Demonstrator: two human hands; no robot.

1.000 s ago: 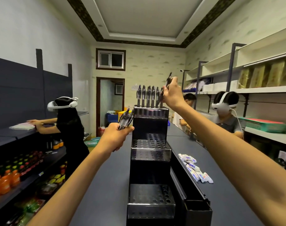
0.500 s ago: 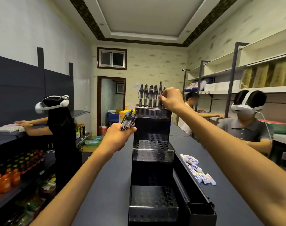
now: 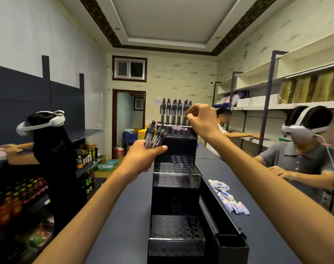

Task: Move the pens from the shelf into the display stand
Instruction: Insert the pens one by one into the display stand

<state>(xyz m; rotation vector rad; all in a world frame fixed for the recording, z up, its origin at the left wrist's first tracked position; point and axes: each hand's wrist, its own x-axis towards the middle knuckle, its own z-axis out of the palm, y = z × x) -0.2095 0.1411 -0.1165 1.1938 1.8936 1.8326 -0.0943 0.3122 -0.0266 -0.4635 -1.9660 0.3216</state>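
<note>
At the stand's top tier, the right hand (image 3: 201,121) is pinched on the end pen (image 3: 189,111), lowered into its hole since a second ago. A bundle of pens (image 3: 154,136) is gripped in the left hand (image 3: 143,159). Lower tiers of the display stand (image 3: 176,174) remain unfilled.

Glossy plastic against matt grey board
The display stand (image 3: 176,175) has shiny black walls and clear, perforated plastic tiers that catch the light; the pens (image 3: 174,111) look like see-through glossy plastic; the shelf top (image 3: 257,202) is smooth, matt grey; the small packets (image 3: 228,199) look like shiny wrapper
</note>
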